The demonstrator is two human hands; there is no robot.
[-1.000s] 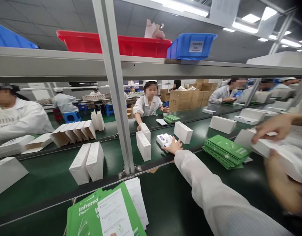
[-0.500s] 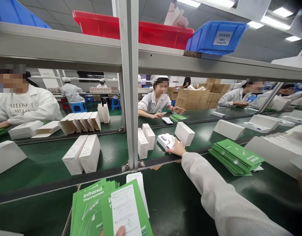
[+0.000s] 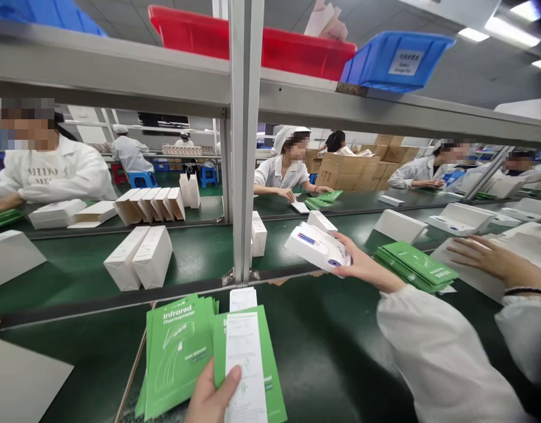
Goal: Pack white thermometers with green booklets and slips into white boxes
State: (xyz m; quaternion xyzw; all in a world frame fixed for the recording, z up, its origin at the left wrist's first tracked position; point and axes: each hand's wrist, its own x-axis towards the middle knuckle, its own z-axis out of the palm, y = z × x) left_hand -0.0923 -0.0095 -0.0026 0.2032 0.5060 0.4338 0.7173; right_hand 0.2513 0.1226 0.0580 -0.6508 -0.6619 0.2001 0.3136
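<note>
Though wide, right grip around tray

Lower centre: green manuals with white lettering; white leaflet with grey print. Centre: white tray with blue details. Upper centre: red bin. Upper right: blue bin with white label. Middle left: white cartons against a dark green belt.

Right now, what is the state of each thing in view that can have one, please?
Left grip, closed on the green manual and white leaflet.
Right grip, closed on the white tray.
The white tray, open, seems tilted.
Near manual pile, lying, fanned.
Right-side manual stack, lying, uneven.
Carton pair, standing side by side.
Carton row, ends open.
Hinged box, lid up.
Red bin, upright on the shelf.
</note>
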